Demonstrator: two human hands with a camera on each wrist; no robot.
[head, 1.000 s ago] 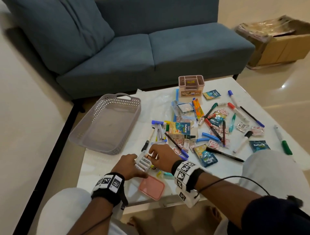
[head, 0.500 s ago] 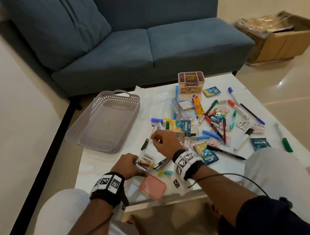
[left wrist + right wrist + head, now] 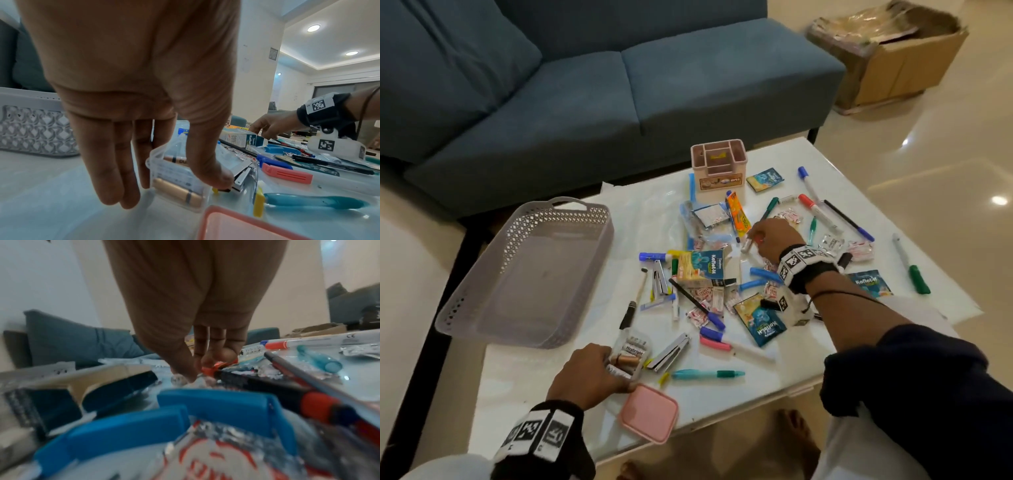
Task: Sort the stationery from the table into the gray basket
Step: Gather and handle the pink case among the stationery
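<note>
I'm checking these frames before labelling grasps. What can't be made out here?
- Right hand: the head view shows only its back; its fingertips are hidden, and the right wrist view is blurred, so its grasp is unclear.
- Clear battery box: the left hand covers part of it in both views.
- Pink lid: cut by the left wrist view's bottom edge.
- Candy wrapper: print too blurred to read.

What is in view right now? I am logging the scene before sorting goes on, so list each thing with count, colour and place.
Basket: one, gray, table's left edge.
Clear box of batteries: one, near edge, in left hand.
Lid: one, pink, near edge.
Desk organiser: one, pink, far side.
Staplers: two, silver, centre-left.
Pens, markers, sachets: many, mixed colours, scattered mid-table.
Sofa: one, blue, behind table.
Cardboard box: one, floor, far right.
Left hand: holds battery box.
Right hand: pinches a red-tipped pen.
</note>
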